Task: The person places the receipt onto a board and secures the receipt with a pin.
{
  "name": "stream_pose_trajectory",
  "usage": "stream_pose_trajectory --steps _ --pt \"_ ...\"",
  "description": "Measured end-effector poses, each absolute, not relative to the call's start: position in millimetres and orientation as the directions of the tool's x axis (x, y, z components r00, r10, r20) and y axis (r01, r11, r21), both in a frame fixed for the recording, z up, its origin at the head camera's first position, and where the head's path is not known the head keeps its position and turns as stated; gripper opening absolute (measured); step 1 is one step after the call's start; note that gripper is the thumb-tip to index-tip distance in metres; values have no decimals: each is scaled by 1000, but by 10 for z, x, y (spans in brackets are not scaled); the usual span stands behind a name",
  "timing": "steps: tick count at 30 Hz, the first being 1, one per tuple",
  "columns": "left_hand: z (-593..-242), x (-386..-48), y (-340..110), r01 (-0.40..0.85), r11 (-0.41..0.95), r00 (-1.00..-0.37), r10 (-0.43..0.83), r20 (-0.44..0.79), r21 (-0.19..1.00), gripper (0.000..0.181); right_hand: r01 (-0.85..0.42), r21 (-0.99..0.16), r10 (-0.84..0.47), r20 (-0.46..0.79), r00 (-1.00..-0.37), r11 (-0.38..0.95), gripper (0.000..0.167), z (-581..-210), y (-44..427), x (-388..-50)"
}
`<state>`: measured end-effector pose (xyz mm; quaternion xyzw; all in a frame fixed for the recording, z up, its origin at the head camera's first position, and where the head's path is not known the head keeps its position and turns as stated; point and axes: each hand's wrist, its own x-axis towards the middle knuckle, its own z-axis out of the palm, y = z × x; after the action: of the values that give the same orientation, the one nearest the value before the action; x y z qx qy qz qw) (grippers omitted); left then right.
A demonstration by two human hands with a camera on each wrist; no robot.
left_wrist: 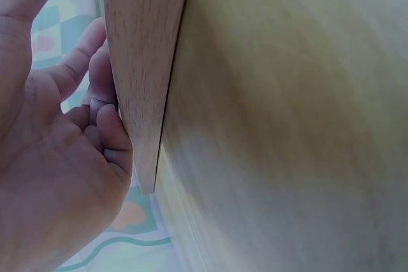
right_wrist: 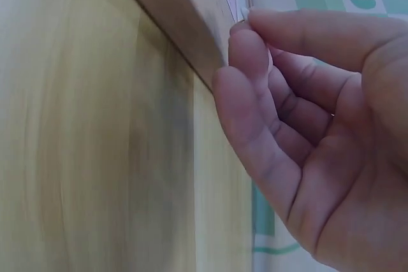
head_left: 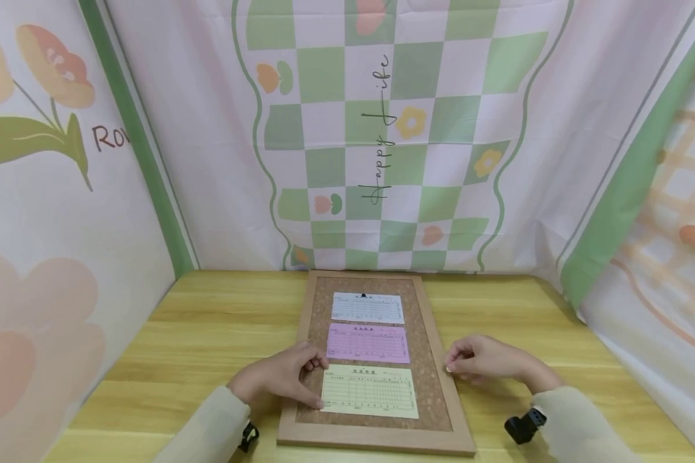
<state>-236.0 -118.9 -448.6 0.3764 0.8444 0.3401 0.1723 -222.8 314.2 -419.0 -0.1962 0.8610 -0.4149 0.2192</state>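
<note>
A cork board in a wooden frame lies lengthwise on the table. Three printed paper slips lie on it in a column: a pale blue slip with a small black pin or clip at its top edge, a pink slip, and a yellow slip nearest me. My left hand reaches over the frame, thumb and forefinger spread along the yellow slip's left edge. Beside the frame's right side, my right hand has thumb and fingertip together; a tiny white tip shows there, nail or object unclear.
The wood-grain table extends on both sides of the board. A green and white checked curtain hangs behind the far table edge, with printed cloth on the left. Each wrist wears a black strap.
</note>
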Motion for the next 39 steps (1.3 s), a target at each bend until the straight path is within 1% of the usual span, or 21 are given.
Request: stream_pose_trajectory --steps 8,15,21,28,35,39 --pt "-4497 -2371 -1194 519 482 -656 754 -33 706 57 -152 -818 -533 -209 -820 555 16 -4204 2937 -2295" --pt "-4502 -2375 -1191 513 481 -654 756 -39 711 57 -203 -812 -561 -175 -809 547 15 -4201 2743 -2331" --pt "-4497 -2375 -1194 509 480 -654 755 -42 714 56 -216 -810 -558 -159 -814 546 13 -4179 2562 -2347" --pt "-4500 -2369 -1197 506 478 -656 754 -40 718 55 -186 -841 -564 -162 -810 509 13 -4228 2384 -2355" --pt "-4471 -2362 -1193 507 483 -658 752 -41 714 56 -150 -859 -527 -155 -835 490 15 -4298 2251 -2377" --pt "-4476 -2359 -1191 511 477 -656 754 -35 715 56 -134 -874 -529 -154 -834 466 15 -4331 2177 -2396"
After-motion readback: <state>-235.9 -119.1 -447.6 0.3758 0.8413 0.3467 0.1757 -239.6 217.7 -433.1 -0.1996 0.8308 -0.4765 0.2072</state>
